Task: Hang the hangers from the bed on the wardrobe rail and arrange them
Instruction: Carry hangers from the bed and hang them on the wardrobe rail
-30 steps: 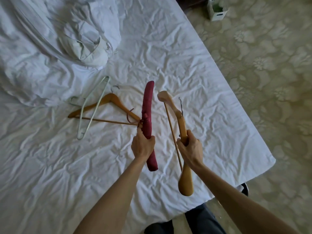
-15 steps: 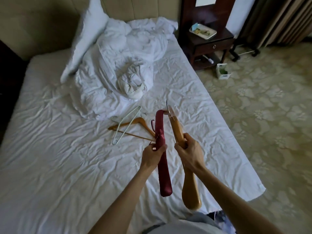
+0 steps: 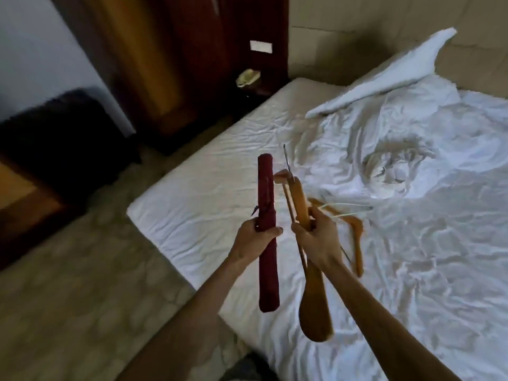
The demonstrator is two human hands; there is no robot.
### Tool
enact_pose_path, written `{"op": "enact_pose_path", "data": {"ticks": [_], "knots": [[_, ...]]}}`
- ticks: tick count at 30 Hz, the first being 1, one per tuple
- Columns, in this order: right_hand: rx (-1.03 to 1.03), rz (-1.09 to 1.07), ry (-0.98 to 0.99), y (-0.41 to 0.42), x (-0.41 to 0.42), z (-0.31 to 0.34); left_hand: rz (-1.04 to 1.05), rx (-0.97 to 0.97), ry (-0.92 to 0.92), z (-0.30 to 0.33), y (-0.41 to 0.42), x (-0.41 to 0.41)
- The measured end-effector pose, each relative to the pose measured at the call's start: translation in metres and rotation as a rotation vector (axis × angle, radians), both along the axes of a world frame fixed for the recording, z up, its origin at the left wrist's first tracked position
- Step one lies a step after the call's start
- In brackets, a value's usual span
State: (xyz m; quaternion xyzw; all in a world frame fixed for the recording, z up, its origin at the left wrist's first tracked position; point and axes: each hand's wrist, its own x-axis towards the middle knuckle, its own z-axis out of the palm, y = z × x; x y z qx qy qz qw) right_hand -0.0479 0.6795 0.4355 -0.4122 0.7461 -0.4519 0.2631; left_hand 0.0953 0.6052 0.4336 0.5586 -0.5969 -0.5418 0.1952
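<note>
**Both hands hold hangers over the bed edge**

Left hand point(image 3: 254, 239): fingers point(image 3: 270, 231) wrapped tight round the middle of the red padded hanger point(image 3: 267, 235), held upright, edge-on to the camera, lower end hanging past the wrist. Right hand point(image 3: 316, 237): fingers point(image 3: 301, 232) curled round the neck of the wooden hanger point(image 3: 309, 284), also near upright, metal hook poking up above it, broad lower end below the forearm. The two held hangers sit side by side, close, not touching. Behind the right hand, on the white sheet of the bed point(image 3: 206, 215): a second wooden hanger point(image 3: 357, 237) with a pale wire hanger point(image 3: 343, 210) lying across it. Further back a rumpled duvet point(image 3: 412, 160) and a pillow point(image 3: 398, 70). Left of the bed, patterned carpet point(image 3: 68, 298) and dark wooden furniture point(image 3: 165, 64); blurred.
</note>
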Motion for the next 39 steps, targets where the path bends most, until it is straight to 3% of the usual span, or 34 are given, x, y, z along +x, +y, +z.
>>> {"op": "enact_pose_path", "data": {"ticks": [10,20,31,39], "knots": [[-0.143,0.54,-0.006,-0.131,0.255,0.06,0.582,-0.118,0.061,0.036,-0.059,0.261],[-0.15,0.835,-0.119,-0.249,0.53,0.098,0.849,-0.144,0.134,0.087,-0.134,0.533],[-0.125,0.957,-0.111,-0.386,0.737,0.109,1.088,-0.198,0.212,0.104,-0.251,0.751],[-0.129,0.919,-0.127,-0.567,0.873,0.09,1.061,-0.215,0.212,0.095,-0.438,0.872]]}}
